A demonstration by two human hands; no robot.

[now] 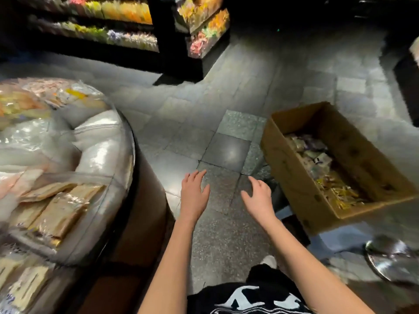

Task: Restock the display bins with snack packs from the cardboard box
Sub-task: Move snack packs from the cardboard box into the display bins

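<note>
Both hands hang empty over the tiled floor (226, 146), the left hand (195, 191) with fingers nearly straight and the right hand (258, 198) with fingers loosely bent, the two apart. Just right of them sits the open cardboard box (288, 171) with a shallow layer of snack packs (328, 175) on its bottom. At the left, blurred, the round clear-walled display bins (118, 196) hold tan packs (61, 207). Lit shelves (127, 39) of coloured packets stand along the floor's far side.
</note>
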